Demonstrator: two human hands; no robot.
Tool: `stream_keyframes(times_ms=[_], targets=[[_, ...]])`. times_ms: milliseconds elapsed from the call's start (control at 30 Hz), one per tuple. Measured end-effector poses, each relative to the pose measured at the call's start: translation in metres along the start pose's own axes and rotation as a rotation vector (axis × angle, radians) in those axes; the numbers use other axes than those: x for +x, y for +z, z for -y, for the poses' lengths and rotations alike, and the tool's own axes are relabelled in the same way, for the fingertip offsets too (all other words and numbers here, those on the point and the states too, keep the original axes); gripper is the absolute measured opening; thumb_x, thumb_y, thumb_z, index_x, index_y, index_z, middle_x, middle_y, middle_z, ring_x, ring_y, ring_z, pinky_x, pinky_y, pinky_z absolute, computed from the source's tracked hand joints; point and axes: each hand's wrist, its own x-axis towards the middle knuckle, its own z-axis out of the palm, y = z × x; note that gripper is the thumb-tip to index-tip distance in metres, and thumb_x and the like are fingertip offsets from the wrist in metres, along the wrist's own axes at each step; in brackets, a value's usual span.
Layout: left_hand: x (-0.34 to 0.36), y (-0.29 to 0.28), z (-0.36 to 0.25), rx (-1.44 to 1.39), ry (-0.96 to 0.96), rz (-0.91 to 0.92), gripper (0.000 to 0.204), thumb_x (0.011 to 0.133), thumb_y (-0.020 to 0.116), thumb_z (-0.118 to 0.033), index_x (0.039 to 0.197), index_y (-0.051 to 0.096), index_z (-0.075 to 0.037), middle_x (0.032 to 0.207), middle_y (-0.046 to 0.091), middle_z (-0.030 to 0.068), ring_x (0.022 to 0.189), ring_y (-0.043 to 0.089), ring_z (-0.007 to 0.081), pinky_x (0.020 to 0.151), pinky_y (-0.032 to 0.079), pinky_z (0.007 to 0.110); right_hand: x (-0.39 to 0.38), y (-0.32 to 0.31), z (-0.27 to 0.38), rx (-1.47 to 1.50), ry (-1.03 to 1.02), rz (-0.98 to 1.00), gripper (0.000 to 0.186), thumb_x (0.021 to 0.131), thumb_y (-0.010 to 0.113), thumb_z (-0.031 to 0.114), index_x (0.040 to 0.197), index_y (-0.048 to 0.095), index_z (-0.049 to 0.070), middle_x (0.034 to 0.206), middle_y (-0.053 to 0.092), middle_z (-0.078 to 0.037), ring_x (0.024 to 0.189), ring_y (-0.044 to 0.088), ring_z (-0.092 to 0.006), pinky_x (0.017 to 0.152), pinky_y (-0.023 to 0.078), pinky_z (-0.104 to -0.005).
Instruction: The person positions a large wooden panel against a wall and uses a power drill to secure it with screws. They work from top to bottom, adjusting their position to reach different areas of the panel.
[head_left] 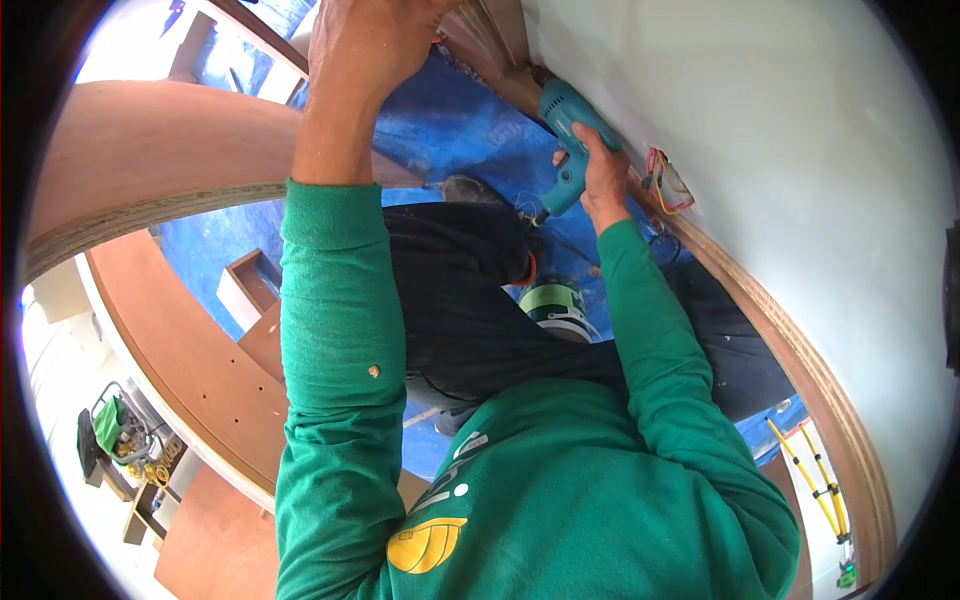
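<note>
My right hand (606, 172) is wrapped round the handle of a teal power drill (570, 105), beside the white wall. The drill's nose points up and away, close to a wooden frame piece (515, 88); its tip is hard to make out, so I cannot tell whether it touches. My left hand (362, 48) is raised at the top edge of the view, near the upper end of that wood. Its fingers are mostly hidden behind the hand or cut off by the frame.
Red and yellow wires (660, 182) stick out of a wall opening right of the drill. A bucket (553, 303) stands by my legs on the blue tarp (440, 110). A large curved plywood piece (180, 130) arches at left. A yellow folding stand (815, 480) is at lower right.
</note>
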Motion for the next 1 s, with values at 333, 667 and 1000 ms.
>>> stream_keyframes(times_ms=[333, 667, 1000], targets=[[-0.001, 0.0, -0.004, -0.042, -0.048, 0.005, 0.045, 0.089, 0.086, -0.037, 0.095, 0.08, 0.008, 0.076, 0.078, 0.0158, 0.069, 0.076, 0.0223, 0.068, 0.058, 0.037, 0.002, -0.004, -0.002, 0.055, 0.058, 0.006, 0.04, 0.088, 0.081, 0.02, 0.115, 0.064, -0.005, 0.089, 0.07, -0.017, 0.062, 0.069, -0.0268, 0.058, 0.06, -0.0396], [-0.005, -0.005, -0.003, -0.088, 0.021, 0.022, 0.047, 0.089, 0.087, -0.039, 0.09, 0.08, 0.007, 0.072, 0.076, 0.0155, 0.066, 0.075, 0.0218, 0.064, 0.058, 0.036, 0.005, -0.005, -0.003, 0.087, 0.076, 0.011, 0.036, 0.088, 0.08, 0.021, 0.108, 0.066, -0.005, 0.084, 0.07, -0.016, 0.06, 0.07, -0.0269, 0.055, 0.059, -0.0391], [-0.002, -0.003, -0.001, 0.052, -0.002, -0.015, 0.054, 0.087, 0.086, -0.047, 0.081, 0.079, 0.006, 0.067, 0.073, 0.0164, 0.062, 0.074, 0.0253, 0.062, 0.056, 0.04, 0.017, -0.017, -0.007, 0.391, 0.375, 0.159, 0.047, 0.099, 0.068, 0.036, 0.122, 0.062, -0.003, 0.094, 0.067, -0.02, 0.077, 0.067, -0.0282, 0.075, 0.059, -0.0451]])
